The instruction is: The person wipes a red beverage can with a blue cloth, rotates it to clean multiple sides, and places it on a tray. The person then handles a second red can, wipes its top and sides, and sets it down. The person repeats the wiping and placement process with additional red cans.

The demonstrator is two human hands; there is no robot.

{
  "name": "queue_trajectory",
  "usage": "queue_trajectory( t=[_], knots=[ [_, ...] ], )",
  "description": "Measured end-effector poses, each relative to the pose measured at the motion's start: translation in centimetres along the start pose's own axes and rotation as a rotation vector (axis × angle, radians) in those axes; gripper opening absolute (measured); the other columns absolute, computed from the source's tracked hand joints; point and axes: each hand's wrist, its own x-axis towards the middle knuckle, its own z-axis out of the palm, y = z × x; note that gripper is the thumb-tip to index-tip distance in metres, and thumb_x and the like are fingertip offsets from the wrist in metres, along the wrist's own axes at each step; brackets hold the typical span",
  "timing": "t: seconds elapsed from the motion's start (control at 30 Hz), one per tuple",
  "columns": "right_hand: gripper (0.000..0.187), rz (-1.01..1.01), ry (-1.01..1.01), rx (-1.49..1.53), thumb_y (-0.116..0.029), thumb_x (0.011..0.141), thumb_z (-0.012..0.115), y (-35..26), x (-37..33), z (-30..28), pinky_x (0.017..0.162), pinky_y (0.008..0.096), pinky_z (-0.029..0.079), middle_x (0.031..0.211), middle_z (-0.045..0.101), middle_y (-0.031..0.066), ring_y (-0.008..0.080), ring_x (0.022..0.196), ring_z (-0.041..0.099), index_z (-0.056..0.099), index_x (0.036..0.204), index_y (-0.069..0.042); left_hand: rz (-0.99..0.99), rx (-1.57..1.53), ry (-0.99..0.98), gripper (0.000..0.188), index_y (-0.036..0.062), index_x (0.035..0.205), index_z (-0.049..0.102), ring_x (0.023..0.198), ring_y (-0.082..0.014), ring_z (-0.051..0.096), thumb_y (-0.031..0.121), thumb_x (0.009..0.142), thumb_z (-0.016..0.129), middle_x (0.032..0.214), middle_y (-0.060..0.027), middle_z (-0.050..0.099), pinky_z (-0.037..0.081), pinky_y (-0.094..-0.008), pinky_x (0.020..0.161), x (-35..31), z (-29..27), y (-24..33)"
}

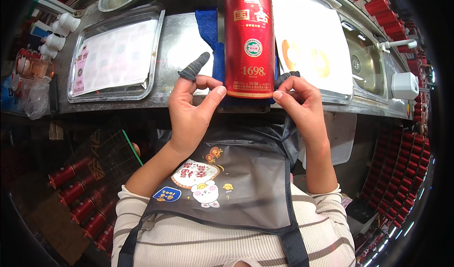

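A red bottle (250,40) with gold lettering and a round green-and-white emblem lies on a blue cloth (207,28), its base toward me. At the base's left corner is my left hand (193,107), thumb and a bent finger pinched against the edge. Its index finger, in a dark knitted finger cover, points up and away from the bottle. My right hand (305,107) pinches at the base's right corner with its thumb and curled fingers, one in a similar dark cover. Whether either pinch also catches a label's edge is too small to tell.
On the left, a metal tray (158,54) holds a printed label sheet. A white sheet (314,40) with yellow-orange shapes lies to the right, before a steel sink (362,59) and a white jug (405,86). Red bottles (397,172) stand in rows at lower right; others lie at lower left.
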Motion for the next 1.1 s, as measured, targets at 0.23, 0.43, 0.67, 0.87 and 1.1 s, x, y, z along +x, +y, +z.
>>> queue_trajectory(
  t=[0.23,0.43,0.67,0.87,1.1],
  knots=[
    [0.007,-0.016,0.009,0.010,-0.007,0.091,0.067,1.1,0.1,-0.5,0.062,0.0169,0.036,0.081,0.059,-0.0051,-0.0009,0.067,0.048,0.063,0.095,-0.003,-0.005,0.014,-0.022,0.048,-0.0002,0.141,0.053,0.114,-0.0123,0.060,-0.002,0.094,0.063,0.123,-0.0089,0.068,0.049,-0.0266,0.094,1.1,-1.3,0.1],
    [0.017,-0.111,0.223,0.033,-0.005,0.093,0.064,1.1,-0.7,0.0,0.052,0.0172,0.027,0.067,0.055,-0.0084,-0.0032,0.056,0.041,0.061,0.110,-0.003,0.025,-0.009,-0.268,0.075,-0.0018,0.152,0.038,0.144,-0.0229,0.039,0.019,0.091,0.076,0.151,-0.0172,0.047,0.030,-0.0363,0.118,1.8,-0.7,0.1],
    [0.044,-0.100,0.117,0.078,-0.020,0.092,0.077,0.7,-0.4,2.2,0.052,0.0158,0.034,0.074,0.065,-0.0007,-0.0013,0.057,0.049,0.050,0.121,-0.003,0.027,0.001,-0.291,0.079,-0.0049,0.154,0.031,0.145,-0.0258,0.038,0.019,0.093,0.075,0.154,-0.0201,0.042,0.028,-0.0384,0.120,1.6,0.5,-0.5],
    [0.046,-0.101,0.094,0.096,-0.021,0.092,0.077,0.8,-0.2,2.3,0.054,0.0148,0.037,0.078,0.069,0.0043,-0.0003,0.060,0.055,0.046,0.122,-0.003,0.011,0.035,-0.320,0.078,-0.0046,0.156,0.027,0.147,-0.0262,0.035,0.015,0.094,0.071,0.157,-0.0204,0.037,0.025,-0.0393,0.122,1.6,0.4,-0.6],
    [0.043,-0.120,0.099,0.136,-0.020,0.094,0.075,0.7,-0.2,2.7,0.055,0.0148,0.037,0.078,0.068,0.0030,-0.0001,0.061,0.055,0.046,0.121,-0.003,0.063,0.028,-0.233,0.075,-0.0057,0.150,0.039,0.135,-0.0231,0.048,0.024,0.092,0.076,0.144,-0.0189,0.052,0.035,-0.0355,0.115,1.4,1.1,-0.9]
  ],
)
